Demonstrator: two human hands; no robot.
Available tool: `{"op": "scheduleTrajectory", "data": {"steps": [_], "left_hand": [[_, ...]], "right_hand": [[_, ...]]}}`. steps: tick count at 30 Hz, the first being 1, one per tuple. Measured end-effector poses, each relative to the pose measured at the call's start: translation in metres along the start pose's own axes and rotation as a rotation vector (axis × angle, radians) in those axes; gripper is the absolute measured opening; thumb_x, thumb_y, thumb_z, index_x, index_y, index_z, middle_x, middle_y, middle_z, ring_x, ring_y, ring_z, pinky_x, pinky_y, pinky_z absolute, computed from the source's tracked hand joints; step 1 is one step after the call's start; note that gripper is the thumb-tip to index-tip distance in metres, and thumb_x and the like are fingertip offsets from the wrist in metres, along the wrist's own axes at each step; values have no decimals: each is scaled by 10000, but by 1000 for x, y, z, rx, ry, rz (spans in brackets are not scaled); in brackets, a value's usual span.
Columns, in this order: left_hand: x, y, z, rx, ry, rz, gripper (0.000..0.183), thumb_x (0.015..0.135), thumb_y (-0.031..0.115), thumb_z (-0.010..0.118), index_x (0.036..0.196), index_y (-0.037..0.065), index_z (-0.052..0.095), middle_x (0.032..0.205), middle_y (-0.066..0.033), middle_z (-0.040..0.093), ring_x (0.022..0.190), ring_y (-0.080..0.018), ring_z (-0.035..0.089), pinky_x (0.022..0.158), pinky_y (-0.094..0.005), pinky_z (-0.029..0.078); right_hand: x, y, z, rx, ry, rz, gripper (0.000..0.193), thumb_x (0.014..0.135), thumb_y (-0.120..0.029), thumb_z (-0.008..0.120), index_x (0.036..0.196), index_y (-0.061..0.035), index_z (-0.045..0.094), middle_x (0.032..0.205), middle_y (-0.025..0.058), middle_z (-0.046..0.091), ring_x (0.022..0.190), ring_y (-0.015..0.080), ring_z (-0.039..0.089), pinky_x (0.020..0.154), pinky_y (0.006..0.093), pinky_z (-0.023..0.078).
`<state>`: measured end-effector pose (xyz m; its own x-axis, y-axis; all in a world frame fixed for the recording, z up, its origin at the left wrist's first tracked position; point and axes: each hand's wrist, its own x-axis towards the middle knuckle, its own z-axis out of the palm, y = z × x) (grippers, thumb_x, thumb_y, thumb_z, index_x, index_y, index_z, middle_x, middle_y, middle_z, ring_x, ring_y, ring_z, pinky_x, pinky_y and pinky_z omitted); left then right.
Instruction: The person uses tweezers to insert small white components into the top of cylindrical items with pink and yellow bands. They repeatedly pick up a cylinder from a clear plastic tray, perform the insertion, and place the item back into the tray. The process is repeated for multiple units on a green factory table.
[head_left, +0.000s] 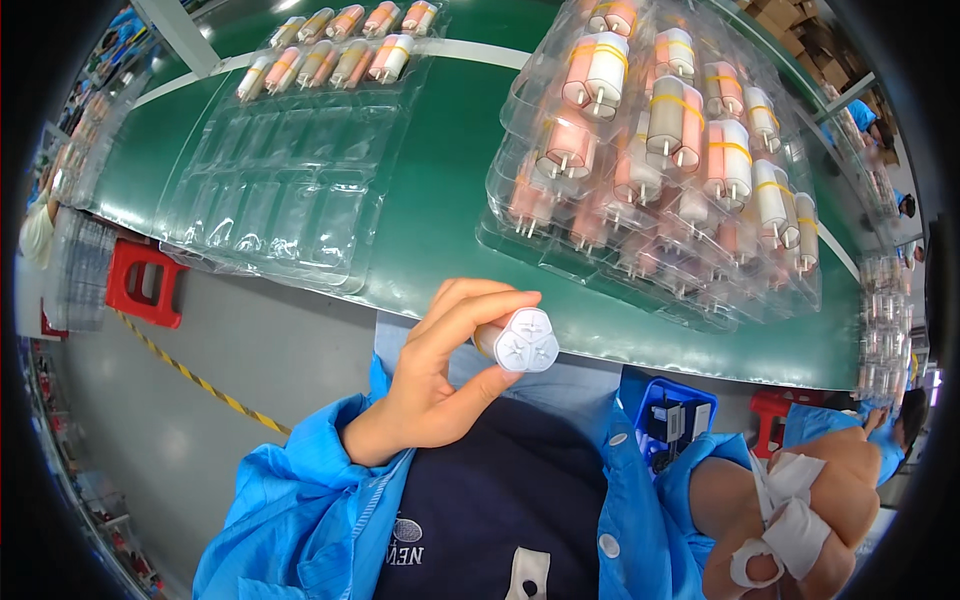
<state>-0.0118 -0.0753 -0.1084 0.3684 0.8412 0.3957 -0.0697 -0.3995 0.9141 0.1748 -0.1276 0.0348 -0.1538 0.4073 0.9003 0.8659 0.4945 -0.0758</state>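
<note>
My left hand point(440, 370) pinches a bundle of three plug adapters point(527, 341) between thumb and fingers, over the near edge of the green bench. Its white three-lobed end faces up at me, and a bit of yellow band shows at its side. My right hand point(830, 490) is raised close at the lower right, fingers curled, with white wrapping point(798, 520) around some of them. Whether it holds anything is hidden. Beyond my left hand lies a clear plastic tray point(275, 190) with vacant compartments.
At right stands a stack of clear trays point(560, 255) filled with banded pink, white and grey adapters point(680, 120). Another filled tray point(340, 50) lies at the back left. A blue bin point(675, 410) sits below the bench edge, and a red stool point(145, 283) stands left.
</note>
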Motion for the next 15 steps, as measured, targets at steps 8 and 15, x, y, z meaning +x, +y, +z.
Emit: {"op": "scheduleTrajectory", "data": {"steps": [8, 15], "left_hand": [[-4, -3, 0, -63, -6, -57, 498, 800, 113, 656, 1232, -92, 516, 1127, -160, 504, 1012, -214, 511, 888, -309, 400], [-1, -1, 2, -202, -81, -78, 519, 842, 151, 637, 1274, -95, 490, 1143, -152, 484, 1045, -210, 488, 911, -311, 386]], "right_hand": [[-11, 27, 5, 540, -309, 59, 256, 614, -48, 810, 809, -7, 649, 791, 148, 647, 593, 250, 631, 476, 313, 495], [-68, 26, 53, 1131, -187, 740, 261, 675, 5, 782, 913, 43, 681, 903, 193, 679, 777, 241, 676, 650, 299, 540]]}}
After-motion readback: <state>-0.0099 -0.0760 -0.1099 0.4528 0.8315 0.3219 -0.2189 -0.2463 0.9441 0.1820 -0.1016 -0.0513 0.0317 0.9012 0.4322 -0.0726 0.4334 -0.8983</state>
